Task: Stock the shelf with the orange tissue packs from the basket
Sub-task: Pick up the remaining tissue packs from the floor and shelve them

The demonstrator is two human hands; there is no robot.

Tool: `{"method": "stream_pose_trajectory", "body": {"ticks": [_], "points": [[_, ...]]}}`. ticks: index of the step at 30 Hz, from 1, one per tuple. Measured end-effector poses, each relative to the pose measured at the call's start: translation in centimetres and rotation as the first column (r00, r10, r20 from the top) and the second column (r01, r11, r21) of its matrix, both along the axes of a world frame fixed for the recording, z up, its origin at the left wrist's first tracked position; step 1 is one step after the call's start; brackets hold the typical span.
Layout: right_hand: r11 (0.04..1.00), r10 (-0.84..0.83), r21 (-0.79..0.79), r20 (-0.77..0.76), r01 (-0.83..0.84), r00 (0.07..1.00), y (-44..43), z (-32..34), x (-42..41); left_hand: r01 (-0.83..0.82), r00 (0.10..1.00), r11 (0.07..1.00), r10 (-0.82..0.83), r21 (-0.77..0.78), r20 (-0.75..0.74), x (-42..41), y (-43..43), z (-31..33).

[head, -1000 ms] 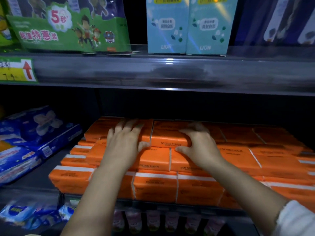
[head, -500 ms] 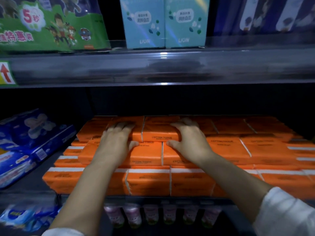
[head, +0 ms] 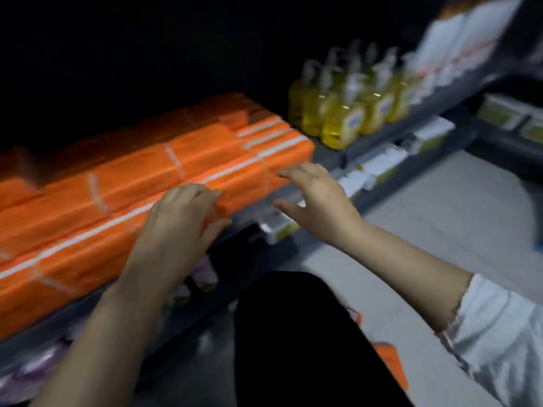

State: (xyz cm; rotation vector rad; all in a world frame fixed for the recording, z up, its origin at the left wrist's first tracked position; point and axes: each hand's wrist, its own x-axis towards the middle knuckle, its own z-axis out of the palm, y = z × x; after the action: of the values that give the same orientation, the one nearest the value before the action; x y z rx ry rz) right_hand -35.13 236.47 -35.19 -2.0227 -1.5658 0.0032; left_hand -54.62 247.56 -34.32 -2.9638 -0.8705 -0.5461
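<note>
Restocking: left hand [head: 179, 221] rests spread on the orange tissue packs [head: 176, 171], right hand [head: 318, 201] spread just beside them (soft, light; likely best gripped across the sides).

blurred view: orange tissue packs [head: 152, 174] fill the shelf [head: 332, 167] in stacked rows, yellow pump bottles [head: 342, 116] just beside their right end; left hand [head: 179, 221] rests on the front row, right hand [head: 318, 205] hovers with fingers spread near the shelf edge, white sleeve [head: 499, 333] pushed up

The shelf [head: 329, 161] carries stacked orange tissue packs [head: 147, 177] beside yellow pump bottles [head: 340, 124].
</note>
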Motion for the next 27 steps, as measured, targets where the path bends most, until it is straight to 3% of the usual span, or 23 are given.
{"method": "stream_pose_trajectory", "body": {"ticks": [7, 12, 16, 20, 27], "points": [[0.894, -0.407, -0.236, -0.076, 0.38, 0.91, -13.3, -9.1, 10.3, 0.31, 0.93, 0.94, -0.331, -0.145, -0.161, 12.3, -4.2, -6.8], [0.779, -0.564, -0.406, -0.119, 0.479, 0.817, -17.4, -16.9, 13.4, 0.425, 0.829, 0.864, -0.491, -0.269, -0.269, 19.1, -5.7, -12.0], [0.703, -0.611, -0.57, -0.176, 0.426, 0.772, -17.6, -24.3, 14.0, 0.415, 0.756, 0.811, -0.56, -0.413, -0.339, 22.2, -5.7, -17.4], [0.628, -0.632, -0.71, -0.227, 0.319, 0.741, -16.3, -29.8, 13.6, 0.327, 0.742, 0.792, -0.553, -0.515, -0.379, 22.7, -5.1, -21.9], [0.504, -0.638, -0.85, -0.251, 0.149, 0.728, -14.1, -36.7, 13.0, 0.259, 0.671, 0.774, -0.574, -0.578, -0.469, 22.9, -4.8, -27.4]]}}
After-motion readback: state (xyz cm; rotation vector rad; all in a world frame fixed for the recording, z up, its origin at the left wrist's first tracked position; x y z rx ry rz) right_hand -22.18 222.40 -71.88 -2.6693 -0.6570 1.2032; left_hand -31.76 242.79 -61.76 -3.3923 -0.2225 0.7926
